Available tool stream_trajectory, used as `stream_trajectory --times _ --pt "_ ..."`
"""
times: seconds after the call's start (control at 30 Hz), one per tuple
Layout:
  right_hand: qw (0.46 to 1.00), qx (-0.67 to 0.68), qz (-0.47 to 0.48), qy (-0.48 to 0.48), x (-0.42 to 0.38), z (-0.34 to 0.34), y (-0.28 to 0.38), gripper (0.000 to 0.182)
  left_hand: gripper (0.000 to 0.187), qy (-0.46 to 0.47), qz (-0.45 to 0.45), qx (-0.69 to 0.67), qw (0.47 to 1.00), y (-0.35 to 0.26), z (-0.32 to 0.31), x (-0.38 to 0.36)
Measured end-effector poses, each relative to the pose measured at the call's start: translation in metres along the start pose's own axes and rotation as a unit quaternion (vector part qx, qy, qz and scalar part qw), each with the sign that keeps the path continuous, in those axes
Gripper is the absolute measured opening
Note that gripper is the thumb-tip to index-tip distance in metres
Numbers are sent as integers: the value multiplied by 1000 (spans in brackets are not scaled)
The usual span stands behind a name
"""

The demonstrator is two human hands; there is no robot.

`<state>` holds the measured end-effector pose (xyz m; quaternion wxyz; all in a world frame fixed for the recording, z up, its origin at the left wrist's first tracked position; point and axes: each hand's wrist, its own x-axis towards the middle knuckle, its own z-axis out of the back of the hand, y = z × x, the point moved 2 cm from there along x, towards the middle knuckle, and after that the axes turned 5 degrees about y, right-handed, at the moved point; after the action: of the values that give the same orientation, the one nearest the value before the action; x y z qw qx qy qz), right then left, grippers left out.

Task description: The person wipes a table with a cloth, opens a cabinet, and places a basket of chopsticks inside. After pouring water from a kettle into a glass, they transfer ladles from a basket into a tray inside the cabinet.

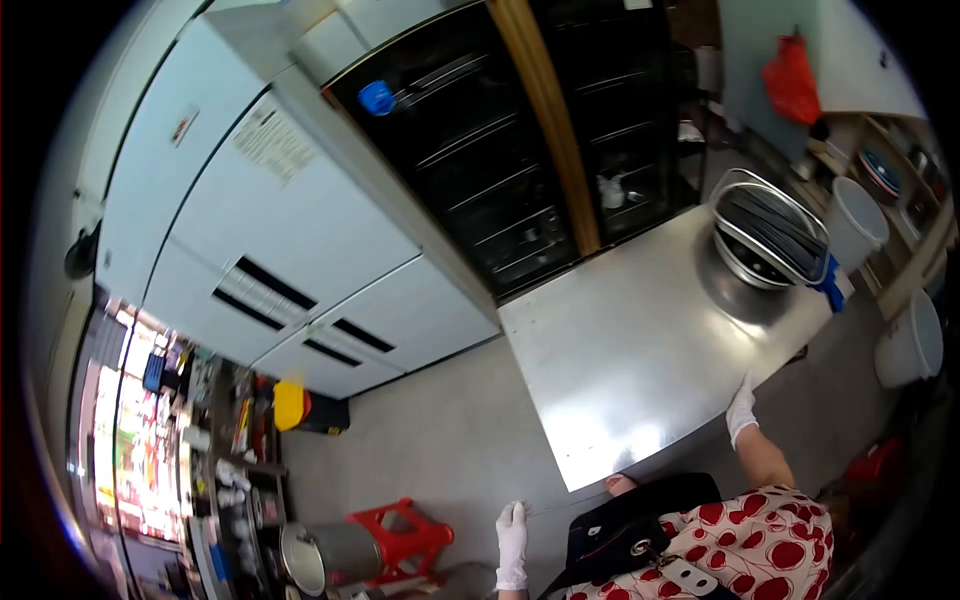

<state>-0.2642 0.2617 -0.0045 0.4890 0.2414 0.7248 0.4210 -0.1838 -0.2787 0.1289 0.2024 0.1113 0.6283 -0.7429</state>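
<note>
So we were standing at a steel worktop (620,350), which ran out in front of us and off to the right, both hands in white gloves. Our right hand (741,414) was at the near edge of it with the fingers pointing forward, but honestly we couldn't tell if they were grasping the edge or just resting by it. Our left hand (511,550) hung over the floor (460,430), well apart from the worktop, nothing visible in it; the fingers looked loosely curled, though we couldn't tell whether they were properly clenched or released. Up at the far right end of the worktop, a metal tray of dark strips (772,228) sat over a round steel bowl (745,268), with something blue (829,286) bunched at the corner just beside them. A red stool (405,540) stood left of our left hand, next to a metal bucket (305,560). Past all that we had a big pale fridge (250,230) and some dark glass-fronted cabinets (480,150).
</note>
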Motion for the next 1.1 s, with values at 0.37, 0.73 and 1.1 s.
stream_trajectory --times 0.37,0.73,1.1 --pt "990 -114 -47 70 -184 -58 19 67 36 303 -142 286 898 -93 17 123" --pt "615 -532 -55 580 -397 -377 -221 60 39 66 -50 175 981 -35 341 177" --pt "283 -658 32 698 -545 -615 -376 54 42 -76 -52 95 991 -26 553 280"
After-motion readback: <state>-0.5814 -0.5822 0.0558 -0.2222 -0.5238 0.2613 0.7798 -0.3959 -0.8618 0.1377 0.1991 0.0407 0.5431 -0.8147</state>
